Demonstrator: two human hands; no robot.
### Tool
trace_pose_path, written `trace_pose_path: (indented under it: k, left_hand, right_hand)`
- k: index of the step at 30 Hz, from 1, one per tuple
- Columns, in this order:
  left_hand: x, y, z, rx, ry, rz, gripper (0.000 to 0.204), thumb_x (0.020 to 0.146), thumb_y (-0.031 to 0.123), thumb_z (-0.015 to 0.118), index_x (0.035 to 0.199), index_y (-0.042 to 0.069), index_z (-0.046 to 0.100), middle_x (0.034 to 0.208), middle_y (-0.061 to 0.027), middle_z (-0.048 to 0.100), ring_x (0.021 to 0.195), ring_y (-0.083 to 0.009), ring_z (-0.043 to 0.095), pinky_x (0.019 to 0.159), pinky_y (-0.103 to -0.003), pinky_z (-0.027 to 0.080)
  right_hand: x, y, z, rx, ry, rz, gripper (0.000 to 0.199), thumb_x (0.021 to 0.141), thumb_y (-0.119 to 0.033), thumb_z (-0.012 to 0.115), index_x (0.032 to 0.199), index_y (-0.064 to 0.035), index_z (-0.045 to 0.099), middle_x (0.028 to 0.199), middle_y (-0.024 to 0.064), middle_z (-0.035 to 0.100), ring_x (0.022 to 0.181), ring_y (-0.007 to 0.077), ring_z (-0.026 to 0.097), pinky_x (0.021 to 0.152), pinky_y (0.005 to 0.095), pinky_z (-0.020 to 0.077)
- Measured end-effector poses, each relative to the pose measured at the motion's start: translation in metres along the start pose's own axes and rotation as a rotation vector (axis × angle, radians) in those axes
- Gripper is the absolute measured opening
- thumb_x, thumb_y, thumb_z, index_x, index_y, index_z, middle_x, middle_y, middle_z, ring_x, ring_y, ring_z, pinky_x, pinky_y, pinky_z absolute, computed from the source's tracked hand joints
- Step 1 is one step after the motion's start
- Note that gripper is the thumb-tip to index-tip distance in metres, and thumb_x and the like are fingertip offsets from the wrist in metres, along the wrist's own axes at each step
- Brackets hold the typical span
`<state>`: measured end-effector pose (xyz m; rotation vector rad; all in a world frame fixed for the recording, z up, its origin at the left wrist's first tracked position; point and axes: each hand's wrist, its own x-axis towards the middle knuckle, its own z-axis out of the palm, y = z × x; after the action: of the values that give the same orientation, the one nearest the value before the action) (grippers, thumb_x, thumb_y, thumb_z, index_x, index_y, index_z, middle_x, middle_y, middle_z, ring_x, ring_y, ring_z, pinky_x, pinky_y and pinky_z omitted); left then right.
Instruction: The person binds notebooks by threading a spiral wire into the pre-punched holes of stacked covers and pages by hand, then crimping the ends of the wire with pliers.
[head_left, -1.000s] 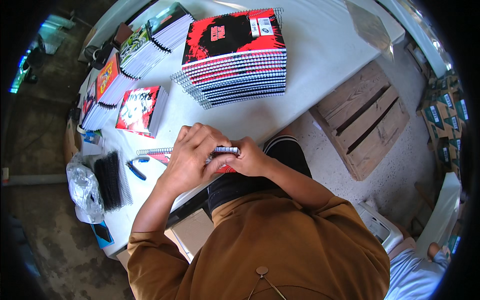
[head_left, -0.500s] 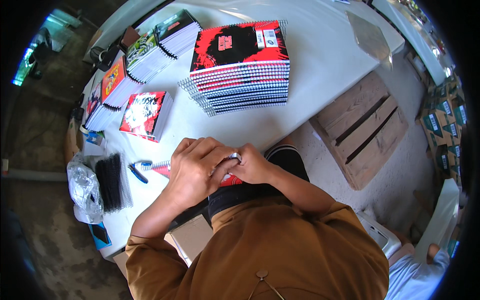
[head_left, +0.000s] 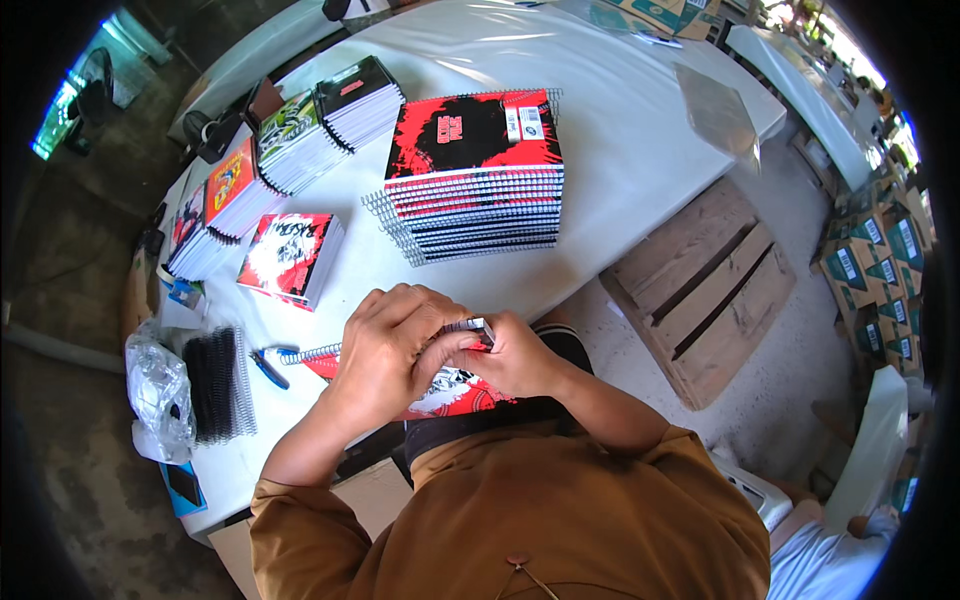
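Notebook (head_left: 460,398), red, black and white, is being held in my hands at the near edge of the tabletop (head_left: 630,130), its wire coil (head_left: 318,353) jutting leftward past my left hand (head_left: 385,345). My left thumb and fingers are pinching its bound edge; my right hand (head_left: 512,358) is pinching that edge's right end. Pliers (head_left: 270,371) are lying near the coil's left end.

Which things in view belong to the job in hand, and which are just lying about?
Likely in the job:
red-covered notebook, held in the left hand and right hand
wire coil at its edge
stack of spiral-bound notebooks
red-and-white-covered pads
bundle of black spiral coils
blue-handled pliers

Probably just lying about:
slatted wooden pallet
clear plastic sheet
stacked cardboard boxes
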<state>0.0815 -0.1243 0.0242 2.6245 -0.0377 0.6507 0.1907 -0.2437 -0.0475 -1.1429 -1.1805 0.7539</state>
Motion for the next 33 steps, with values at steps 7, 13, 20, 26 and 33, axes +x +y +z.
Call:
trace_pose_path:
  k: [7,13,20,26,33]
  left_hand:
    - [0.000,0.001,-0.005,-0.134,-0.055,-0.049,0.019,0.073,0.019,0.069,0.088,0.008,0.065,0.085,-0.0046,0.062,0.078,-0.0220,0.058,0.066,-0.032,0.041]
    - [-0.006,0.006,-0.003,-0.099,-0.022,-0.082,0.018,0.071,0.012,0.070,0.087,0.008,0.065,0.082,-0.0037,0.062,0.078,-0.0215,0.059,0.065,-0.033,0.039]
    - [-0.012,0.006,-0.004,-0.048,-0.015,-0.220,0.021,0.065,0.012,0.074,0.084,0.011,0.065,0.080,-0.0021,0.060,0.075,-0.0198,0.058,0.065,-0.031,0.036]
    - [0.019,0.001,-0.056,0.132,0.004,-0.122,0.043,0.060,0.021,0.079,0.097,0.009,0.061,0.092,-0.0100,0.060,0.086,-0.0268,0.060,0.074,-0.036,0.045]
    - [0.092,-0.065,-0.042,0.391,0.607,0.220,0.027,0.068,0.003,0.068,0.094,0.008,0.065,0.098,-0.0080,0.065,0.095,-0.0251,0.061,0.082,-0.033,0.047]
  right_hand:
    - [0.000,0.001,0.005,-0.032,0.023,0.044,0.020,0.081,-0.007,0.062,0.097,0.0010,0.056,0.085,0.0128,0.062,0.077,0.0174,0.059,0.072,0.0317,0.0460]
    - [0.000,-0.001,0.005,-0.028,-0.031,0.084,0.024,0.079,-0.005,0.063,0.101,0.0029,0.055,0.088,0.0143,0.063,0.081,0.0201,0.060,0.073,0.0328,0.0458]
    - [0.003,0.007,0.012,-0.010,0.018,-0.039,0.029,0.078,-0.004,0.063,0.105,0.0025,0.052,0.092,0.0162,0.061,0.090,0.0227,0.059,0.078,0.0331,0.0442]
    - [0.010,-0.035,-0.033,-0.241,0.227,-0.434,0.042,0.080,0.002,0.061,0.118,-0.0011,0.043,0.113,0.0136,0.049,0.107,0.0205,0.051,0.093,0.0315,0.0405]
    - [0.078,-0.072,-0.135,-0.822,0.388,-0.755,0.032,0.064,0.010,0.058,0.092,-0.0043,0.065,0.102,0.0082,0.064,0.106,0.0270,0.055,0.092,0.0336,0.0412]
